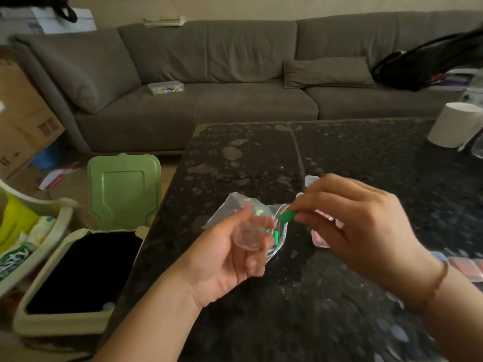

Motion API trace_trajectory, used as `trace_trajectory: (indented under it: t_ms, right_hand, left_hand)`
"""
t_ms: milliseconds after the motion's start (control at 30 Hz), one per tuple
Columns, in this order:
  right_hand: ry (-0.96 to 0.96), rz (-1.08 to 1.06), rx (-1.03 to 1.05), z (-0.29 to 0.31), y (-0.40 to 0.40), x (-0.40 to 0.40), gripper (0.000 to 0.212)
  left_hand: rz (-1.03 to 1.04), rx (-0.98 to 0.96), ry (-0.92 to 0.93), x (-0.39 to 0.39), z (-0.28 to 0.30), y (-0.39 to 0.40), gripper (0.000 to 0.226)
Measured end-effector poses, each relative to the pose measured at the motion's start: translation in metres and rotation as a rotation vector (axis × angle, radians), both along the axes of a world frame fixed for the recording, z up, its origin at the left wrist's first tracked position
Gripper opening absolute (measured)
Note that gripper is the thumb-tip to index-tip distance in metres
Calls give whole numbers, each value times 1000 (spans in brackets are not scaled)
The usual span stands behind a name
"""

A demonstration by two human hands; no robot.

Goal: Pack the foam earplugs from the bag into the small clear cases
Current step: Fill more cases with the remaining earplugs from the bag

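Observation:
My left hand [230, 254] holds a small clear case [252, 229] in its curled fingers, above the dark stone table [300, 296]. My right hand [360, 228] pinches a green foam earplug [287, 217] just right of that case. Under both lies the clear plastic bag [235, 207] with more green earplugs [271, 235] inside. Cases filled with pink earplugs [320, 237] lie partly hidden behind my right hand. Another clear case [311, 181] sits beyond my fingers.
More filled cases [467, 266] lie at the table's right edge. A white roll [454, 126] stands at the far right. A bin [78, 278] with an open green lid [124, 189] stands left of the table. A grey sofa [235, 82] runs behind.

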State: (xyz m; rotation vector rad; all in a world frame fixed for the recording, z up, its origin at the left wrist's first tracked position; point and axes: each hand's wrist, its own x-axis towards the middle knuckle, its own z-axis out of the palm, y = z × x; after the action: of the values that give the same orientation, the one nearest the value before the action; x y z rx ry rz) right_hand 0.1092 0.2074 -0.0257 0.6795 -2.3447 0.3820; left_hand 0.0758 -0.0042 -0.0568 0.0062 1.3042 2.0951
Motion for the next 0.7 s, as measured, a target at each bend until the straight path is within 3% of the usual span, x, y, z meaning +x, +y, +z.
trace_trajectory:
  t_ms: [200,367,500,567,700]
  right_hand:
    - [-21,49,51,-10,-20,-1,15]
    - [-55,76,205,-17,-26,-6,12]
    - [-37,61,149,-19,-30,-6,10]
    - [25,78,43,-18,-28,-6,9]
    - [60,-61,-349,-11,-10,-8,9]
  left_hand:
    - [-251,24,26,4,-5,4,37]
    - [-253,43,15,7,-7,8,42]
    - [-241,25,19,9,-9,9,40]
    - [-173,61,23,8,-7,10,39]
    - [280,299,95,-2,-8,8,44]
